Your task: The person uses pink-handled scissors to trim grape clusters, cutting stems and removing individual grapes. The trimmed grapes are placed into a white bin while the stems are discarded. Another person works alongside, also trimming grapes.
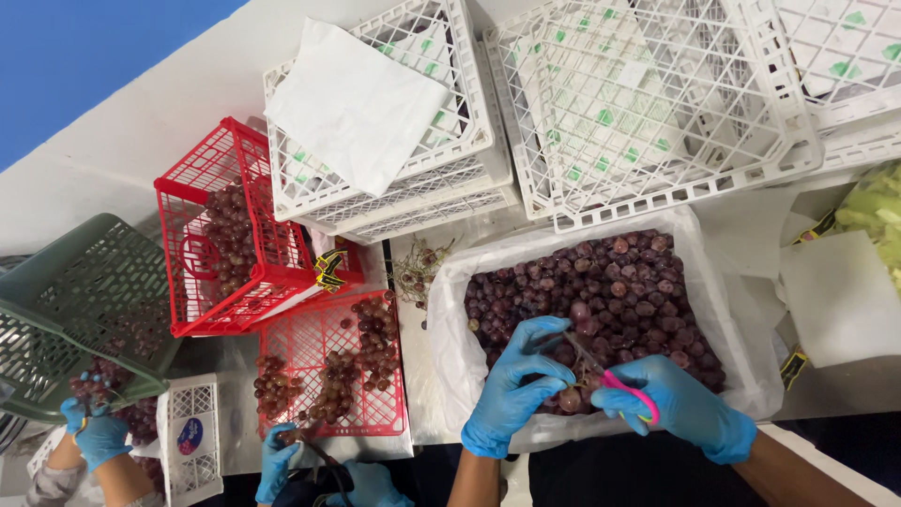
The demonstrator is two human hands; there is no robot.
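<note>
Desk (422, 282) is crowded: stacked white lattice crates (657, 103) along the far edge, one with a white paper sheet (352, 103) lying on top. Below them sits the big lined box of red grapes (610, 300), liner bag (450, 347) folded over its rim, grapes nearly to the top. So the bulk looks untrimmed. To its left, a red crate (230, 225) stands tilted with grapes inside, and a flat red tray (328, 366) carries a few loose clusters, far less than the box holds. A green basket (84, 300) leans at far left with grapes under it. Left hand (516, 385), blue glove, fingers curled around a cluster at the box's near edge, pinching it steady. Right hand (680, 404), also gloved, fingers closed through pink-handled scissors (605, 376), blades pointing into that same cluster just beside the left fingertips; can't tell how far the blades are open. Co-workers' gloved hands at bottom left (94, 437) and bottom centre (282, 460) are on their own grapes. Bare stems (418, 268) lie between tray and box.
</note>
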